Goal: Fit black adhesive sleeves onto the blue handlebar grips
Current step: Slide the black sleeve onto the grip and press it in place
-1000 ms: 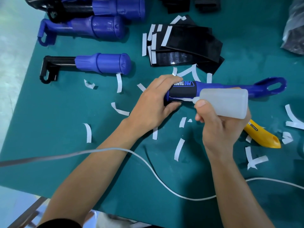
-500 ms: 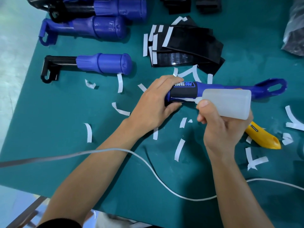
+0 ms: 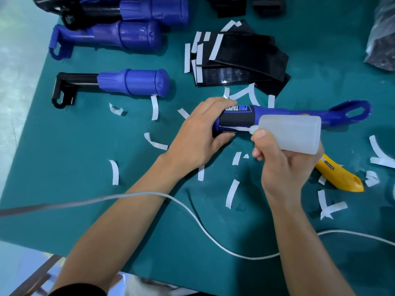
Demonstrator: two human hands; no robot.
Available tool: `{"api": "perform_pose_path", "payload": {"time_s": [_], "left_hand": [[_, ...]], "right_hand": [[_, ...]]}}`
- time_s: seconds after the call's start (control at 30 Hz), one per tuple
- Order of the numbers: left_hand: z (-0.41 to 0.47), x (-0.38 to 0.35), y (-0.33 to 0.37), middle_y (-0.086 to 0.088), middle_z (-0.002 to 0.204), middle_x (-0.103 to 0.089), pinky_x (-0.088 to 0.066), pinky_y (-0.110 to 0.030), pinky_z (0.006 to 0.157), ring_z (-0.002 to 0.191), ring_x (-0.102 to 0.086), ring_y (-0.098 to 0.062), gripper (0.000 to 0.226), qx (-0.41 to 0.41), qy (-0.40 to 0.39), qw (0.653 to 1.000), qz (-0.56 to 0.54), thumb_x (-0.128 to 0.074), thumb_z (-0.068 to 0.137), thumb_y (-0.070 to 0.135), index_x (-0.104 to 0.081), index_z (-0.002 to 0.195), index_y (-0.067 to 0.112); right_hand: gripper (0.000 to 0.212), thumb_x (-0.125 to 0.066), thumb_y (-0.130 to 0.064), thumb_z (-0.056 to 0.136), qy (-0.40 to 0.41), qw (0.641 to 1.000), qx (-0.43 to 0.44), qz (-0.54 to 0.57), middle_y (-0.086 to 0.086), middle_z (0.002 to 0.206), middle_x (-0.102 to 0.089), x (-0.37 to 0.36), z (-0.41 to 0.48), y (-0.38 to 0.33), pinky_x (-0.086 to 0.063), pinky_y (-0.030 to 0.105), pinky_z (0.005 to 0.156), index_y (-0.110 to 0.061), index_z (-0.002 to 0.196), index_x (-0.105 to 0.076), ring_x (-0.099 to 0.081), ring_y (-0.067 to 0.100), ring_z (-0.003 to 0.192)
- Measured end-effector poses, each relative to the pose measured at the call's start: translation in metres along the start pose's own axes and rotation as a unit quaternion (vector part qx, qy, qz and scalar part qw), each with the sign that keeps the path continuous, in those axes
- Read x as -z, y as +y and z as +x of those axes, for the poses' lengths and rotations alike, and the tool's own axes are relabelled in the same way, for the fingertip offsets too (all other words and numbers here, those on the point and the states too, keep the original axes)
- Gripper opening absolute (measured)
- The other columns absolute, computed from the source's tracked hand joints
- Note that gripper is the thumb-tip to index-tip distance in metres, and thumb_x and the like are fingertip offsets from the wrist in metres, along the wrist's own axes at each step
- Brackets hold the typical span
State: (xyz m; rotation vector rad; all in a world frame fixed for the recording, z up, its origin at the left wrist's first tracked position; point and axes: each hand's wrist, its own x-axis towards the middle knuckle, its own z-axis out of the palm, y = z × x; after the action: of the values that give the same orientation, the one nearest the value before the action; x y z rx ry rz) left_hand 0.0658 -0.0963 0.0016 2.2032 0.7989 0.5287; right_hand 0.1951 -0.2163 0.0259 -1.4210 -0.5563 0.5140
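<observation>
Inspector A: Illumination is bright, even and overhead. Shadows under the left hand and right hand fall soft and short on the green mat.

Inspector B: Any glare?

Inspector A: A sheen on the black sleeves. The wide angle bows lines at the edges. The white cable blurs at the left border. The centre is sharp.

Workshop: green work mat, paper scraps, spare grips.

Head view, steeply down, close over table
</observation>
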Motion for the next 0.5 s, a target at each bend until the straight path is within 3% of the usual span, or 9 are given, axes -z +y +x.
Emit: {"api": "perform_pose_path", "payload": {"time_s": [0.5], "left_hand": [[0.0006,-0.0006,0.0001,-0.001,0.136,-0.057,-0.045,-0.034,0.106,0.121,-0.056,-0.020,0.059,0.000,0.002,1.000,0.004,-0.080,0.085,0.014,-0.057,0.139,0.012]], "right_hand": [[0.030,-0.075,-0.020,0.087,0.000,1.000,0.008,-0.004,0.001,0.068,-0.067,0.0004,0.0000,0.0014,-0.048,0.022,0.055,0.009,0.090,-0.068,-0.061,0.016,0.054]]}}
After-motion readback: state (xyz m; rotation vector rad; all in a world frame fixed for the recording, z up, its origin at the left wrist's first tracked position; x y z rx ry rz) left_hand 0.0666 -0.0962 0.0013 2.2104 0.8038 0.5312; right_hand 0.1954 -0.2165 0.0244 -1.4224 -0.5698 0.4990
